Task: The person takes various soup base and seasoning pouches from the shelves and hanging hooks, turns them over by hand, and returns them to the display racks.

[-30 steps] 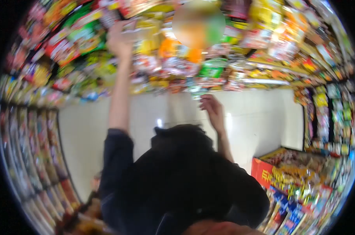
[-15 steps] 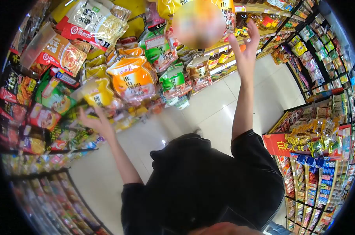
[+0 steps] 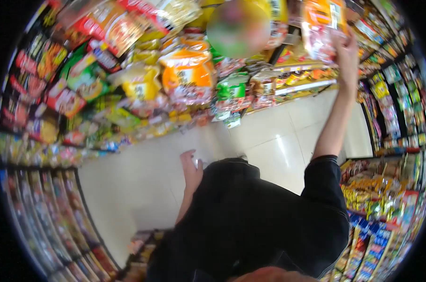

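At the upper right, my right hand [image 3: 347,58] grips the lower right edge of an orange-and-clear food packet [image 3: 320,30] in front of the shelf. My left hand [image 3: 192,173] is low beside my body, above the floor, with its fingers loosely bent, thumb apart and nothing in it. Between the hands hang several packets, among them an orange one [image 3: 187,75], a yellow one [image 3: 141,85] and a green one [image 3: 231,93]. A round blur hides part of the display at the top middle.
A shelf edge [image 3: 307,87] with bottles above it runs below the right hand. Packets on a rack [image 3: 386,103] stand at the far right, and yellow packets [image 3: 377,192] are nearer. Another shelf [image 3: 48,211] lines the left. Pale floor tiles [image 3: 264,141] lie below.
My right hand has moved right and now grips an orange-and-clear packet. My left hand has drawn back from the hanging packets to beside my body. The view has shifted, too.
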A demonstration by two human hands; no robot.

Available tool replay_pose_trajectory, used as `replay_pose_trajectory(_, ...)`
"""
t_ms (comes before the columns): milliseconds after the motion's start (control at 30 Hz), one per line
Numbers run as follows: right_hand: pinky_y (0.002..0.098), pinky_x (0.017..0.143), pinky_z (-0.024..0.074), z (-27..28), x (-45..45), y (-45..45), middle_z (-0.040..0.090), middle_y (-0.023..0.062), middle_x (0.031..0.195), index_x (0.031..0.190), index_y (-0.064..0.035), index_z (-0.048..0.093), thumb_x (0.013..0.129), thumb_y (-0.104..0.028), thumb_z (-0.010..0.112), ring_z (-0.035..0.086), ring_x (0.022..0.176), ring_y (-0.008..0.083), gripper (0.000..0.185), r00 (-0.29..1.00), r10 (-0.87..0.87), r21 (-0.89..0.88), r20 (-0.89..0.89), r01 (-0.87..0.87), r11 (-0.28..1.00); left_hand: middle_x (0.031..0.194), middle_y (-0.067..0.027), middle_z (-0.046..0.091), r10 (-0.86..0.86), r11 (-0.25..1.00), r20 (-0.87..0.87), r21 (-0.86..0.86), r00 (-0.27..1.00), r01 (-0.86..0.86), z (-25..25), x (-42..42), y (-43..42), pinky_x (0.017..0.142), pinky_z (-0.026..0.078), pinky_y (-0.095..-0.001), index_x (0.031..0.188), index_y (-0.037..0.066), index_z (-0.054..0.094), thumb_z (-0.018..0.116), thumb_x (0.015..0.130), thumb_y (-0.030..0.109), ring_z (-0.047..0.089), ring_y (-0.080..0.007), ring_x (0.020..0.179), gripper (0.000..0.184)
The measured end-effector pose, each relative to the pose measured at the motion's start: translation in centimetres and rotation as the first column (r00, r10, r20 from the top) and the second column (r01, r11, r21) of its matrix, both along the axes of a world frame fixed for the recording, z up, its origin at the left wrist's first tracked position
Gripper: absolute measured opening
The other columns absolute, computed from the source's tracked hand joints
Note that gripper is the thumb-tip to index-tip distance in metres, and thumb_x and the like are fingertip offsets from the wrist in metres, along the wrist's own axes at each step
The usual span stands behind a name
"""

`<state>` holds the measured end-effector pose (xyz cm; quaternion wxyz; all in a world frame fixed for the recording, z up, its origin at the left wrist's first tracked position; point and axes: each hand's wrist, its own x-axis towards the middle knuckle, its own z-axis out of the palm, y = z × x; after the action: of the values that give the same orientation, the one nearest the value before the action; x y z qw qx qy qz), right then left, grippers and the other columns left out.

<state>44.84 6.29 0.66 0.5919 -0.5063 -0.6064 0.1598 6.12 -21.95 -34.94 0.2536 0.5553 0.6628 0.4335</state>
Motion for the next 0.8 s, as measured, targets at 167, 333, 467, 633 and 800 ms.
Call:
replay_pose_trajectory(167, 0.0266, 0.092, 0.0504, -0.5, 3.2, -0.9, 0.064, 0.0132, 0.126, 0.151, 0.0049, 0.041, 0.098, -0.036, 0.072, 0.062, 0.11, 0.0154, 0.074, 0.99, 0.083, 0.029, -0.118, -0.08, 0.996, 0.116, -0.0201, 0.052, 0.017, 1.0, 0.023, 0.026, 1.0, -0.017, 1.4, -0.7, 2.0, 0.094, 0.049, -0.042, 0.124, 0.004, 0.056, 0.062, 0.087, -0.003, 0.056, -0.0355, 0.106, 0.039)
replay_pose_trajectory(333, 0.0285, 0.091, 0.0514, -5.4, 0.7, -10.8, 0.057, 0.0113, 0.137, 0.16, -0.0075, 0.03, 0.097, -0.025, 0.073, 0.062, 0.11, 0.0137, 0.078, 0.995, -0.095, 0.089, -0.032, 0.097, 0.991, 0.11, -0.0148, 0.056, 0.029, 1.0, 0.094, 0.0, 0.995, -0.029, 2.1, -0.7, 2.3, 0.085, 0.052, -0.0386, 0.115, 0.004, 0.061, 0.061, 0.089, -0.003, 0.061, -0.0312, 0.095, 0.026)
replay_pose_trajectory(467, 0.0458, 0.117, 0.037, -12.1, -2.3, -16.5, 0.037, 0.0159, 0.159, 0.163, -0.0068, 0.021, 0.074, -0.047, 0.088, 0.043, 0.142, 0.0306, 0.119, 0.995, 0.085, 0.016, -0.06, -0.084, 0.996, 0.104, -0.012, 0.059, 0.042, 0.997, 0.14, 0.059, 0.989, -0.051, 5.2, -0.1, 3.2, 0.079, 0.053, -0.0366, 0.108, 0.005, 0.062, 0.06, 0.093, -0.002, 0.063, -0.0282, 0.092, 0.017)
replay_pose_trajectory(633, 0.0415, 0.112, 0.0457, -16.2, -11.5, -19.0, 0.038, 0.016, 0.157, 0.16, -0.0045, 0.027, 0.067, -0.018, 0.096, 0.044, 0.143, 0.0284, 0.117, 0.832, 0.463, -0.257, -0.306, -0.54, 0.801, 0.102, -0.0131, 0.063, 0.047, 0.956, 0.055, 0.288, 0.997, -0.061, 11.0, -1.2, 6.3, 0.08, 0.053, -0.0353, 0.1, 0.004, 0.066, 0.059, 0.094, -0.003, 0.063, -0.0275, 0.096, 0.011)
replay_pose_trajectory(800, 0.0412, 0.085, 0.0556, -19.6, -20.7, -13.0, 0.055, 0.0149, 0.117, 0.154, -0.0153, 0.044, 0.067, -0.032, 0.096, 0.061, 0.105, 0.0318, 0.103, 0.897, 0.346, -0.065, 0.274, -0.341, 0.938, 0.114, -0.0124, 0.068, 0.106, 0.771, -0.241, 0.633, 0.965, 0.073, 18.7, -3.2, 10.9, 0.091, 0.052, -0.0408, 0.107, 0.006, 0.073, 0.062, 0.086, -0.005, 0.064, -0.0325, 0.105, 0.027)
